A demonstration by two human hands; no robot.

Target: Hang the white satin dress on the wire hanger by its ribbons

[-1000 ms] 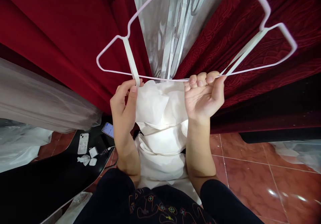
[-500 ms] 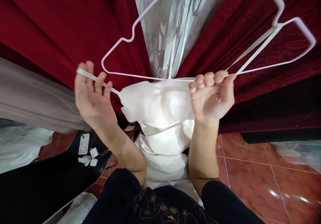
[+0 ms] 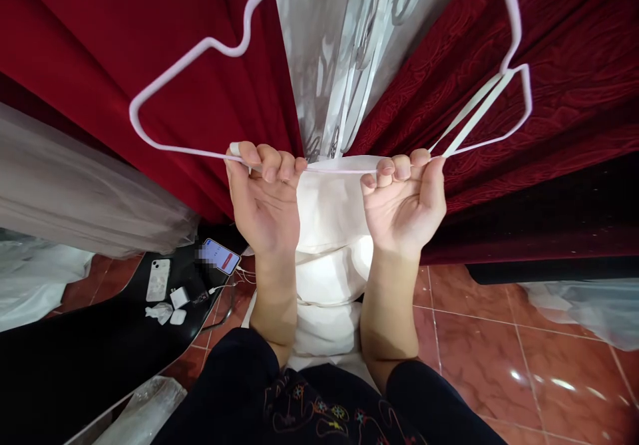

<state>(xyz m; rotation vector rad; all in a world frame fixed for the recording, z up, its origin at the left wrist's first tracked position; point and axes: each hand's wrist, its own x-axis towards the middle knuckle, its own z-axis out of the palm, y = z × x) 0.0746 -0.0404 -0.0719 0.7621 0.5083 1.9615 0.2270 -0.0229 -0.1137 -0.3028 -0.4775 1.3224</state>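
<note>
A white garment (image 3: 332, 212) hangs down in front of me, its top edge against the lower bar of a pale pink clothes hanger (image 3: 172, 72). My left hand (image 3: 267, 209) is closed round that bar on the left, palm toward me, with a bit of white strap showing at its index fingertip. On the right, my right hand (image 3: 403, 212) grips the same bar with curled fingers. A thin white strap (image 3: 476, 116) runs from beside my right thumb up to the hanger's right notch. My fingers partly hide the garment's upper corners.
Dark red drapes (image 3: 124, 46) flank a grey panel with white metalwork behind the hanger. A black glossy bench (image 3: 100, 338) at left carries a lit phone (image 3: 219, 257), a white phone (image 3: 158, 280), a charger (image 3: 179, 297) and a small white case. Red tiles cover the floor.
My left hand has moved right and closed on the hanger bar, bringing the left strap along. The hanger has shifted left. A lit phone now shows on the bench.
</note>
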